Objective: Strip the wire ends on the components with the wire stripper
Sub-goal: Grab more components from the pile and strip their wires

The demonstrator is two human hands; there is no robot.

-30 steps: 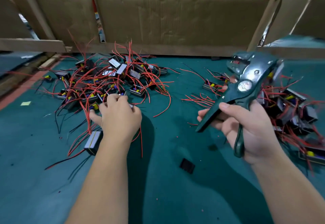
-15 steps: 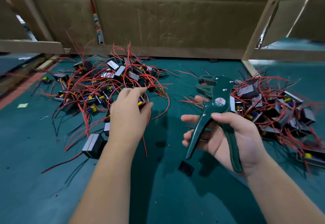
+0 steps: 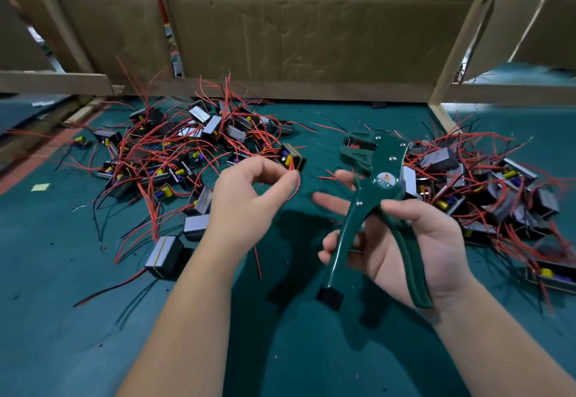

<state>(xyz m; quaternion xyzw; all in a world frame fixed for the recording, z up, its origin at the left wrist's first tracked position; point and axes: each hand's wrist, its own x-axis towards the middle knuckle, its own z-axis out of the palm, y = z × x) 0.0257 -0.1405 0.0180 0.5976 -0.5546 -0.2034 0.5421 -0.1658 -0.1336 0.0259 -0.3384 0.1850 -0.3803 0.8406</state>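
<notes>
Two grips now: fingers of my left hand pinch the red wire of a component held up beside the left pile; my right hand clasps the wire stripper, handles spread. I'd seat the end squarely before squeezing.

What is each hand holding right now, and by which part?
The left hand pinches a red wire between thumb and forefinger; the right hand holds the green wire stripper by its handles.
</notes>
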